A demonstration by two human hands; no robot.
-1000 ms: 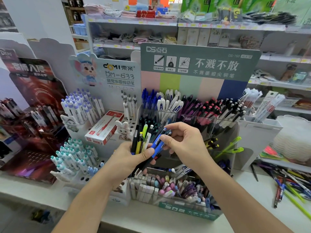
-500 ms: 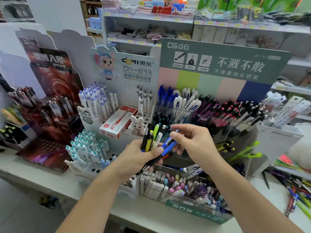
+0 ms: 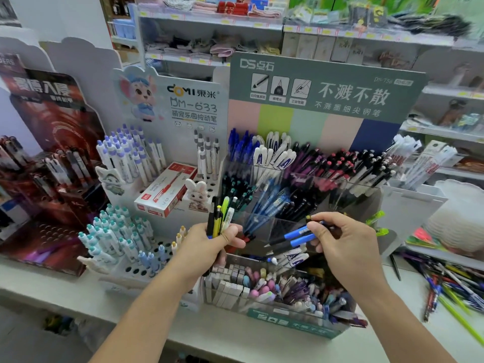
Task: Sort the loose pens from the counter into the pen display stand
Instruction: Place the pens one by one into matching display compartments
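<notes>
My left hand (image 3: pixel 209 244) grips a bunch of pens (image 3: pixel 220 216), black, yellow, green and white, held upright in front of the pen display stand (image 3: pixel 324 85). My right hand (image 3: pixel 343 239) pinches two blue pens (image 3: pixel 296 237) by their upper ends, tips pointing left, just in front of the stand's clear middle compartments (image 3: pixel 264 221). The stand's tiers hold blue, white, purple, pink and black pens. Loose pens (image 3: pixel 450 286) lie in a pile on the counter at the right.
A white stand with a cartoon mouse (image 3: pixel 167 106) holds lilac and teal pens at left, with a red pen box (image 3: pixel 165 189) on it. A dark red stand (image 3: pixel 44 158) is at far left. The counter edge (image 3: pixel 235 344) runs below; shop shelves behind.
My right hand has pulled the two blue pens out of the left hand's bunch and moved them to the right. The hands are now apart. The view has shifted left.
</notes>
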